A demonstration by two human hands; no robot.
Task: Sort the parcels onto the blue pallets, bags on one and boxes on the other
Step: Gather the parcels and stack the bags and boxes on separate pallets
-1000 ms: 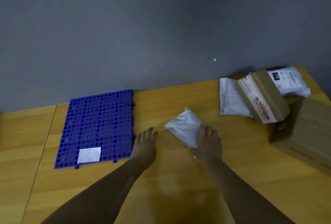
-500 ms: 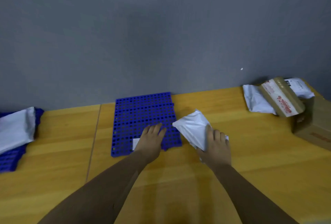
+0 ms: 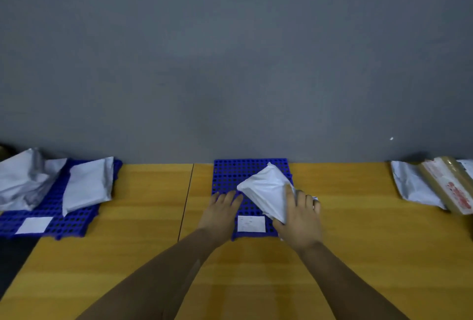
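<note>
Head view: white bag point(image 3: 266, 189) over the middle pallet point(image 3: 227, 173), at the back edge of the table point(image 3: 153, 204)

My right hand point(image 3: 299, 219) grips the bag's near corner, and my left hand point(image 3: 220, 212) lies flat with straight fingers on the pallet's near-left part. The bag looks light, floppy and slick, so I'd pinch a corner or seam. Half a second ago it was just right of the pallet; now it's over it.

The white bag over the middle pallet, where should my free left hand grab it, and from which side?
Probably the lower left corner of the white bag, coming from the left. It is angled diagonally, the right hand grips its near right end, and the left hand is open beside that free corner.
</note>
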